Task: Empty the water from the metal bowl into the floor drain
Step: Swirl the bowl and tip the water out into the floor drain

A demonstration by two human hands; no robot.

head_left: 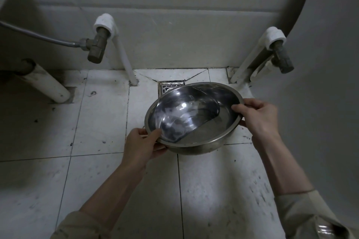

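Note:
I hold a shiny metal bowl (194, 116) above the tiled floor, tilted toward its far left side. Water (182, 116) has pooled in that lower far-left half of the bowl. My left hand (143, 145) grips the near-left rim, thumb inside. My right hand (256, 116) grips the right rim, fingers curled over the edge. The square metal floor drain (168, 87) lies in the floor just beyond the bowl, near the wall; the bowl's far rim hides most of it.
Two white pipes with brass valves rise from the floor: one to the left (101, 44) with a flexible hose, one to the right (279, 52). A thick white drainpipe (48, 83) slants at far left. A large white curved fixture (320, 64) fills the right side.

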